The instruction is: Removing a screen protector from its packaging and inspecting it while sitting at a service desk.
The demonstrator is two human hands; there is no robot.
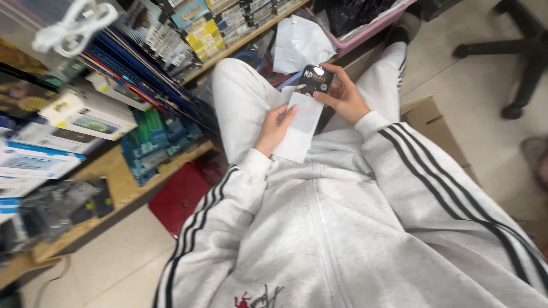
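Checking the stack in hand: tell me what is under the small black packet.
Under the small black packet, held by the right hand, lies a white sleeve gripped by the left hand. The sleeve's upper end is covered.

- A wooden shelf (123, 188) carrying flat boxed goods
- A coiled white cable (74, 25) hanging above
- A red bag (182, 197) on the floor
- A brown cardboard box (434, 122)
- A pink plastic tray (371, 25)
- A black chair base (514, 51)

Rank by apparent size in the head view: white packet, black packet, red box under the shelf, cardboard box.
1. Red box, though partly hidden.
2. Cardboard box, also partly hidden; close to the red box, so this order is unsure.
3. White packet, under the left hand.
4. Black packet, in the right hand.
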